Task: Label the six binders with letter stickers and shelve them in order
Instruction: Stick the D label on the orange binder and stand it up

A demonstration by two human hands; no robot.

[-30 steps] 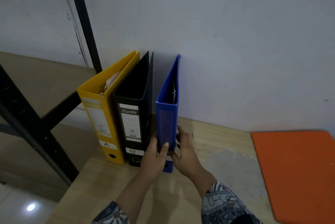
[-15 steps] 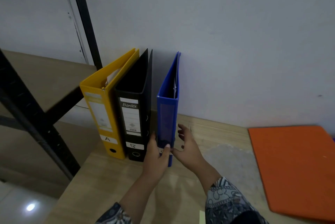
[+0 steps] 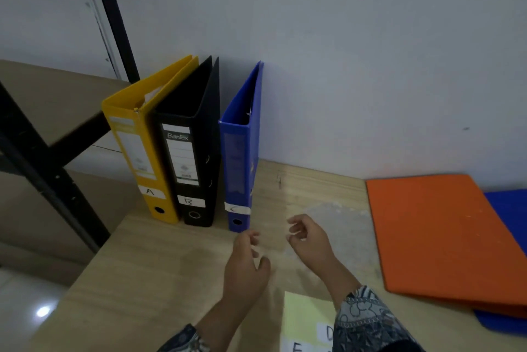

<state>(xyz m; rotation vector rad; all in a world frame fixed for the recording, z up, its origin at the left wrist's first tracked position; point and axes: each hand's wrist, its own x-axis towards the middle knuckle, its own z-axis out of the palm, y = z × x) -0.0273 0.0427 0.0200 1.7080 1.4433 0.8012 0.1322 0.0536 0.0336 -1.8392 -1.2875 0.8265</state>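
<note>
A pale wooden surface (image 3: 159, 266) runs up to a plain grey-white wall (image 3: 370, 52), with a black metal shelf frame (image 3: 37, 163) off its left edge. Three binders stand upright by the wall: the yellow binder (image 3: 137, 157) marked A, the black binder (image 3: 185, 163) marked B touching it, and the blue binder (image 3: 236, 166), with a faint C, slightly apart. At the right an orange binder (image 3: 433, 232) lies flat over a second blue binder (image 3: 507, 209). The left hand (image 3: 245, 263) and right hand (image 3: 308, 240) hover just in front of the blue binder, each grip slack, fingers loosely curled on nothing. A pale yellow sticker sheet (image 3: 305, 314) lies at the near edge.
</note>
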